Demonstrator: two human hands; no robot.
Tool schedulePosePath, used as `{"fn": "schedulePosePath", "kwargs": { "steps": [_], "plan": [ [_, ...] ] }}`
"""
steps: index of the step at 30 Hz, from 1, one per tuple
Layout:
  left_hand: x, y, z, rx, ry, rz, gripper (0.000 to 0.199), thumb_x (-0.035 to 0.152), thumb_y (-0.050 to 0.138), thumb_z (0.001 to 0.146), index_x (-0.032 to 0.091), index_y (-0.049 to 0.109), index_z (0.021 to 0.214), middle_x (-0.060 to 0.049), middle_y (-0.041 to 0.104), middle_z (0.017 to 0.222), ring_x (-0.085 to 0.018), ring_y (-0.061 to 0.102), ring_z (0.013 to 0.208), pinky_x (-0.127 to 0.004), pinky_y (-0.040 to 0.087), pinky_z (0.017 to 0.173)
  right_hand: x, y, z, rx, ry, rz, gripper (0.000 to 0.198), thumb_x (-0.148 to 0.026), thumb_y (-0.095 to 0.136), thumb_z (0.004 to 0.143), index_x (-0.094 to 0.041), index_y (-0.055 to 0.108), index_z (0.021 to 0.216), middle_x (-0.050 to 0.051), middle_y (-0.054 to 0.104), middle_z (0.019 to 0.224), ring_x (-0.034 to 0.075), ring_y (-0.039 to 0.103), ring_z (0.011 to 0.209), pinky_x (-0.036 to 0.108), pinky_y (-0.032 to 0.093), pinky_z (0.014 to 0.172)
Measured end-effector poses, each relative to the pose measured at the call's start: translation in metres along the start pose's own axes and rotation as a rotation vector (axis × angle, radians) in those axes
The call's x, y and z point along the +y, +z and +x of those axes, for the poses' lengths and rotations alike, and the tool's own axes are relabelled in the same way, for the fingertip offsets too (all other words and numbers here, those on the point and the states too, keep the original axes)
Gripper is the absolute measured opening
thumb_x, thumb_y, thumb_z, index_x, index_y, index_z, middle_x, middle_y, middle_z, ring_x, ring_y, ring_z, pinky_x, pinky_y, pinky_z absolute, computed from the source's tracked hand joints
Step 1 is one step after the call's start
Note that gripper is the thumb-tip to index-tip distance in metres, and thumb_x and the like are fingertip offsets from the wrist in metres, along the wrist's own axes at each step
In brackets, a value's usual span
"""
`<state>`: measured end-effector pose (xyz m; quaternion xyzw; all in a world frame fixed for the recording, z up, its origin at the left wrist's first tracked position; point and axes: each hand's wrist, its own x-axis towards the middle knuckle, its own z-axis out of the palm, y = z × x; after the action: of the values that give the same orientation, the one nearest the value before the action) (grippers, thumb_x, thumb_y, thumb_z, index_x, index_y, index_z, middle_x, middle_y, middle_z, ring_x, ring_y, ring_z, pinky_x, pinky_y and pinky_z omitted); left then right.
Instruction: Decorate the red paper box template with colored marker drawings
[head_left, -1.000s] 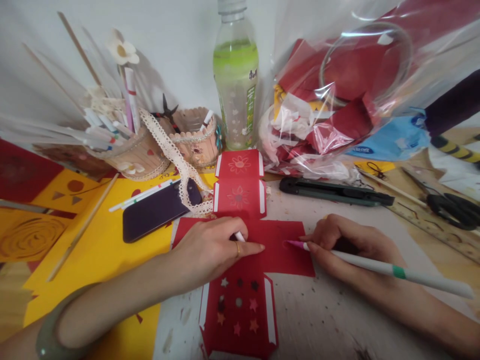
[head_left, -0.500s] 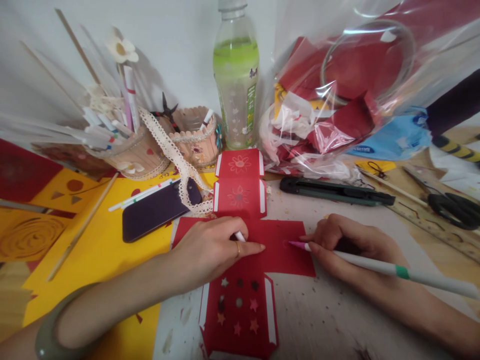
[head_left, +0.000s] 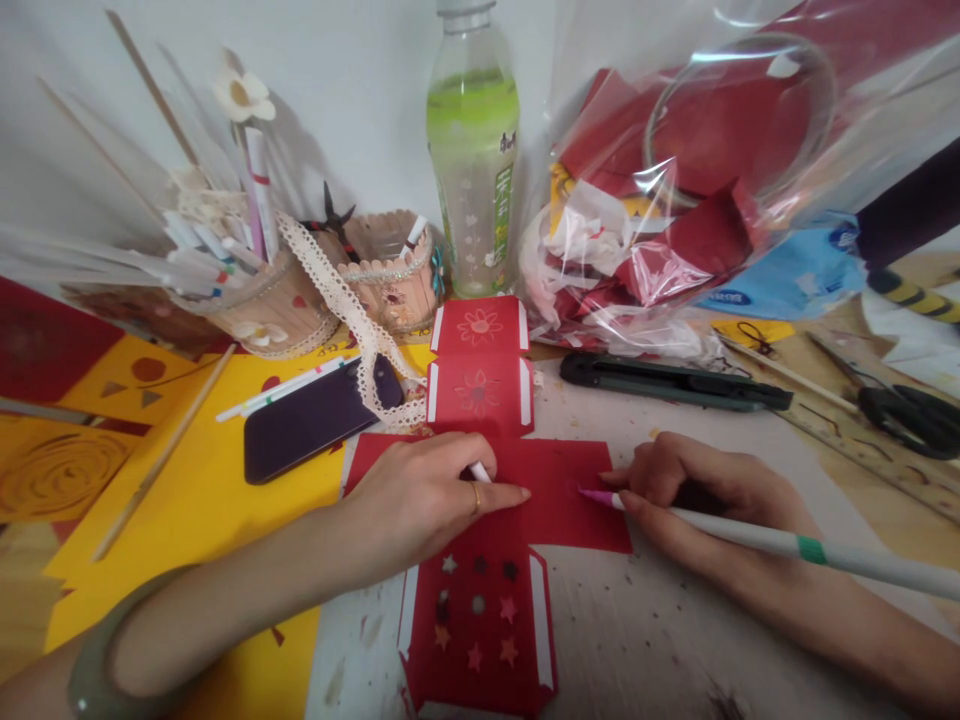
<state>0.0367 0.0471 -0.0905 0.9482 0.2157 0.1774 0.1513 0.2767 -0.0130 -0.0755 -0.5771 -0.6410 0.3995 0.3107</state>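
Your left hand (head_left: 427, 490) pins the red paper (head_left: 510, 460) beneath, pinching a white piece (head_left: 478, 472); your right hand (head_left: 697, 490) grips the marker (head_left: 739, 532). Flowers (head_left: 478, 327) beyond and stars (head_left: 508, 609) nearer appear done; the panel (head_left: 555, 522) between is nearly bare.

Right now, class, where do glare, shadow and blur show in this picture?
Head view: glare streaks the clear plastic bag; head view: a shadow falls on the wall beside the flower; head view: lettering on the blue packet is too blurred to read.

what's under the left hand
The red card lies under the left hand; a white tip pokes out of its grip. The patch of card it covers can't be seen.
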Motion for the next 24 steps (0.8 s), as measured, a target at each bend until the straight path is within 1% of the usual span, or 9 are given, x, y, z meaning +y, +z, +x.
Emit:
{"fn": "schedulePosePath", "kwargs": {
  "steps": [3,10,16,21,24],
  "plan": [
    [0.0004,0.0009,0.0002,0.018,0.003,0.002,0.031,0.024,0.036,0.097,0.027,0.067,0.101,-0.001,0.058,0.078,-0.009,0.053,0.065,-0.018,0.044,0.055,0.0019,-0.0007,-0.0009,0.013,-0.008,-0.005,0.030,-0.032,0.053,0.080,-0.024,0.038,0.056,-0.002,0.047,0.055,0.015,0.045,0.052,0.029,0.037,0.047],
    [0.0014,-0.0014,0.0012,-0.008,-0.003,0.015,0.033,0.026,0.035,0.097,0.025,0.068,0.097,-0.001,0.057,0.077,-0.008,0.053,0.064,-0.018,0.044,0.056,0.0009,-0.0002,-0.0019,-0.007,-0.010,0.013,0.029,-0.031,0.053,0.080,-0.024,0.038,0.057,-0.003,0.047,0.056,0.015,0.045,0.054,0.027,0.038,0.048],
    [0.0011,-0.0005,0.0009,0.018,0.004,-0.008,0.032,0.024,0.036,0.097,0.025,0.068,0.098,-0.002,0.058,0.078,-0.009,0.054,0.064,-0.019,0.044,0.055,0.0059,0.0015,0.0003,0.042,-0.035,0.011,0.029,-0.030,0.054,0.082,-0.024,0.039,0.058,-0.003,0.048,0.057,0.014,0.043,0.052,0.028,0.034,0.046],
    [0.0012,0.0004,0.0010,0.011,-0.013,-0.005,0.033,0.027,0.036,0.097,0.024,0.069,0.096,-0.001,0.059,0.076,-0.009,0.053,0.064,-0.018,0.043,0.056,0.0065,0.0021,-0.0002,0.009,0.000,0.019,0.028,-0.032,0.053,0.083,-0.024,0.040,0.060,-0.002,0.050,0.060,0.015,0.044,0.054,0.028,0.034,0.047],
    [0.0010,0.0005,0.0006,0.021,-0.010,-0.004,0.032,0.025,0.036,0.097,0.025,0.068,0.099,-0.001,0.058,0.077,-0.009,0.052,0.064,-0.018,0.043,0.055,0.0051,0.0019,-0.0003,-0.002,-0.002,0.006,0.028,-0.031,0.052,0.084,-0.024,0.039,0.060,-0.003,0.048,0.060,0.014,0.043,0.055,0.028,0.034,0.048]
  ]
}}
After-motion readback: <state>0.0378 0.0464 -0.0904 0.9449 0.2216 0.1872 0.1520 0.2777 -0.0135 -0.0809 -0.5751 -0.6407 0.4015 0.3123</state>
